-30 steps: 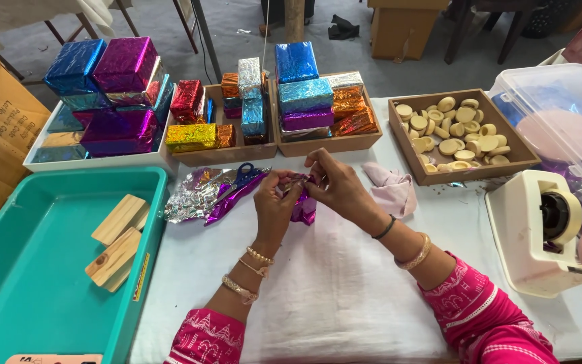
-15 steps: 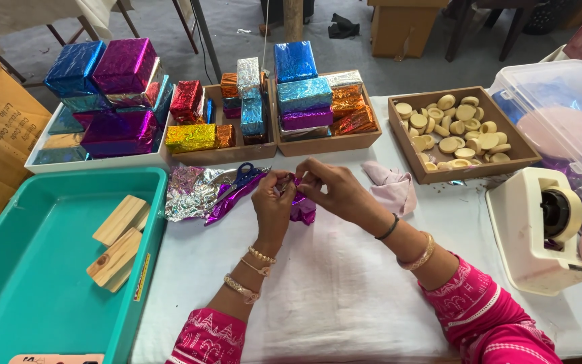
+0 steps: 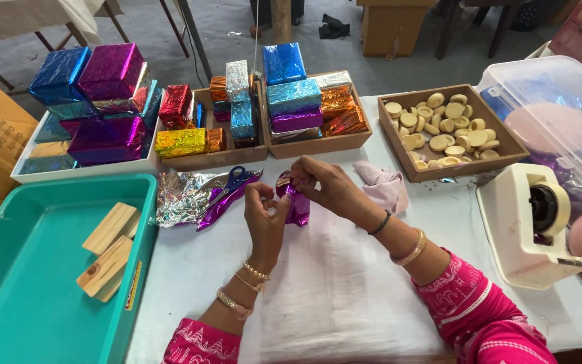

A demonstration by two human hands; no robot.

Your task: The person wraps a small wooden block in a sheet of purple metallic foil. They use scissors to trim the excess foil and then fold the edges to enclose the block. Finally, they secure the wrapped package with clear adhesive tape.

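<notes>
white cloth covers the table; purple foil packet stands upright between both hands, right hand pinching its top, left hand cupped just beside, fingers curled, touching its side.

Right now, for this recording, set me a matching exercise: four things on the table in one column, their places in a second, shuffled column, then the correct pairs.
Things:
1. wooden blocks
2. round beige discs
3. blue-handled scissors
4. purple foil-wrapped piece

Places:
A. on the crumpled silver foil, left of the hands
B. between the left hand and right hand
C. in the teal tray
D. in the wooden box beside the tape dispenser

Pairs: 1-C, 2-D, 3-A, 4-B
</notes>
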